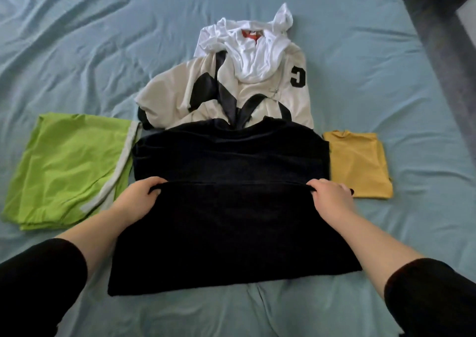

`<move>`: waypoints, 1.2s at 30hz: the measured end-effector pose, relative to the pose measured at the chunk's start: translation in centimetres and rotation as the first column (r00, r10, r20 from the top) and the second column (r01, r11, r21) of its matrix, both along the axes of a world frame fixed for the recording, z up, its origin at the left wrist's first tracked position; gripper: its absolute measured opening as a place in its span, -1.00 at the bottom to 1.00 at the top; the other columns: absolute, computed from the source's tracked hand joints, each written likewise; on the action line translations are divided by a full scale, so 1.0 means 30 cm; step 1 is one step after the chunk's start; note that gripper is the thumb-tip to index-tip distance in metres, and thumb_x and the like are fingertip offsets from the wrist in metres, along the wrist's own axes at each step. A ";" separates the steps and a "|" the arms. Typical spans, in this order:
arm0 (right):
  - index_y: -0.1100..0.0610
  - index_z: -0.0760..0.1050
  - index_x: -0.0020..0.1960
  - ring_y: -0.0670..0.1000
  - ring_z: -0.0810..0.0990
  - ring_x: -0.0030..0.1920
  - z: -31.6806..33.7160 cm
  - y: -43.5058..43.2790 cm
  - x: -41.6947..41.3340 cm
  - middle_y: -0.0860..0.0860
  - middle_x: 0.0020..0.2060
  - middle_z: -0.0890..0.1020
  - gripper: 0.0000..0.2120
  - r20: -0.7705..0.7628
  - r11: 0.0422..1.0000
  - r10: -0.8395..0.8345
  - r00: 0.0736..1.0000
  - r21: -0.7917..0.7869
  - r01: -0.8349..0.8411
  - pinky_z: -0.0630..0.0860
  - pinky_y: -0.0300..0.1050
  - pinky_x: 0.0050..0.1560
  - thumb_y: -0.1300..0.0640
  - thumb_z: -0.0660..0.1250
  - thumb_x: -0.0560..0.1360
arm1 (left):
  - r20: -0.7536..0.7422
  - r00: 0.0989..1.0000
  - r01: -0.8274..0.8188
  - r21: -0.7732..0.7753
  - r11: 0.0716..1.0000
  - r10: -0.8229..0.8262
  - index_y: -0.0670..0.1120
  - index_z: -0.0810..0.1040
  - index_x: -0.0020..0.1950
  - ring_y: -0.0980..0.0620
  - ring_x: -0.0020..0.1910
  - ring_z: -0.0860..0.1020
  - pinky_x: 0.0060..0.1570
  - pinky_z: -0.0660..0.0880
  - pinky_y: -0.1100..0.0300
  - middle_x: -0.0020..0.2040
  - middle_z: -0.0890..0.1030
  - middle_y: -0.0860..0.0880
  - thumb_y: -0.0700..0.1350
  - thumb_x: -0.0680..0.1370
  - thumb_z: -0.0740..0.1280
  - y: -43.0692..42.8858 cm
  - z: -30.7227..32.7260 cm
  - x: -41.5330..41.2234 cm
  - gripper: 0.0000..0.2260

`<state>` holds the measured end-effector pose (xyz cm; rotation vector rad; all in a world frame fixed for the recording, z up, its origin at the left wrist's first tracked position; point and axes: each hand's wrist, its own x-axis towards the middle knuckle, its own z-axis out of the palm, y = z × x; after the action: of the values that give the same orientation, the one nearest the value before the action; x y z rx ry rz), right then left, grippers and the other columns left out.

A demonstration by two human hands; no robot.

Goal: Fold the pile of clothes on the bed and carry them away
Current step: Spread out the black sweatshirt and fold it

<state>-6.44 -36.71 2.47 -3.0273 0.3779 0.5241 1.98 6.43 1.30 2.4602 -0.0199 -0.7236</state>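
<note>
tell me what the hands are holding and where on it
Both grip the black garment along its raised fold edge: the left hand at the left end, the right hand at the right end.

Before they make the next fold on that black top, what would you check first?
1. The left hand grips the black garment at its folded edge: ok.
2. The right hand grips the same edge: ok.
3. Edge straight between the hands: ok.
4. Garment clear of the unfolded pile: not ok, its far end overlaps the pile.
5. Layers underneath smooth: cannot tell, hidden.
</note>
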 end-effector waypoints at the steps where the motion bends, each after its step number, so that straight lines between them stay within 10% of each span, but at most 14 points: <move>1: -0.07 0.49 0.22 0.02 0.54 0.08 -0.015 0.004 0.032 -0.08 0.03 0.60 -0.70 0.003 1.000 0.020 1.000 -0.021 -0.020 0.30 -0.05 0.20 0.18 0.12 0.60 | -0.013 1.000 -0.005 0.032 0.999 0.005 0.04 0.57 0.17 0.00 -0.02 0.60 0.02 0.50 0.14 0.03 0.66 -0.02 -0.25 0.60 0.24 -0.004 -0.019 0.021 -0.74; 9: -0.01 0.47 0.20 -0.02 0.55 0.09 -0.158 0.044 0.129 -0.12 0.00 0.59 -0.68 0.009 0.974 0.223 0.975 0.028 -0.223 0.32 -0.06 0.27 -0.17 0.19 0.58 | 0.185 0.898 0.265 0.495 0.827 -0.399 0.15 0.47 0.14 0.09 0.11 0.55 0.18 0.28 0.10 0.06 0.59 0.16 0.28 0.54 0.20 -0.109 -0.110 0.057 -0.70; 13: 0.07 0.52 -0.13 0.01 0.51 -0.34 -0.165 0.054 0.125 -0.06 -0.35 0.51 -0.86 0.170 0.916 0.399 0.901 -0.116 -0.384 0.45 -0.08 -0.25 0.02 0.40 0.50 | 0.187 0.843 0.365 0.490 0.792 -0.504 0.03 0.41 0.11 0.05 -0.23 0.59 -0.32 0.44 0.15 -0.05 0.52 0.08 0.14 0.64 0.10 -0.142 -0.102 0.050 -0.77; 17: 0.12 0.53 -0.13 0.04 0.49 -0.38 -0.105 0.010 0.244 -0.02 -0.38 0.49 -0.87 0.293 0.908 0.419 0.860 -0.153 -0.391 0.42 -0.05 -0.32 0.07 0.41 0.49 | 0.345 0.791 0.300 0.502 0.811 -0.506 -0.10 0.53 -0.02 -0.15 -0.45 0.57 -0.59 0.34 0.11 -0.23 0.49 -0.06 0.01 0.58 0.31 -0.135 -0.016 0.143 -0.82; 27: 0.12 0.47 0.12 0.12 0.52 -0.06 -0.142 -0.007 0.549 0.04 -0.10 0.55 -0.79 0.260 0.940 0.331 0.907 -0.177 -0.292 0.38 0.02 0.05 0.01 0.19 0.62 | 0.398 0.842 0.094 0.557 0.825 -0.365 -0.04 0.45 0.14 -0.19 0.09 0.53 0.04 0.36 -0.05 0.05 0.54 -0.11 0.05 0.65 0.12 -0.212 -0.072 0.418 -0.78; 31: 0.11 0.45 0.28 0.16 0.47 0.24 -0.160 0.054 0.488 0.10 0.18 0.50 -0.69 0.370 0.964 0.266 0.890 -0.119 -0.239 0.23 0.18 0.37 0.09 0.28 0.56 | 0.479 0.842 -0.038 0.513 0.858 -0.249 0.08 0.36 0.41 -0.13 0.46 0.20 0.43 -0.14 -0.17 0.42 0.34 -0.12 0.05 0.62 0.20 -0.280 -0.129 0.331 -0.64; 36: -0.02 0.17 0.54 0.04 0.20 0.52 -0.196 0.239 0.323 0.01 0.53 0.22 -0.45 0.228 0.798 0.597 0.769 -0.066 -0.600 0.01 0.19 0.48 -0.16 0.02 0.60 | 0.399 0.719 0.316 0.541 0.780 -0.569 0.19 0.13 0.56 -0.14 0.56 0.10 0.47 -0.07 -0.25 0.58 0.18 -0.09 0.28 0.57 0.03 -0.391 -0.199 0.126 -0.44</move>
<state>3.24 -29.54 -3.41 -3.0981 -0.6329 0.1599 5.75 -5.30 -4.67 3.0687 -0.8033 -0.1755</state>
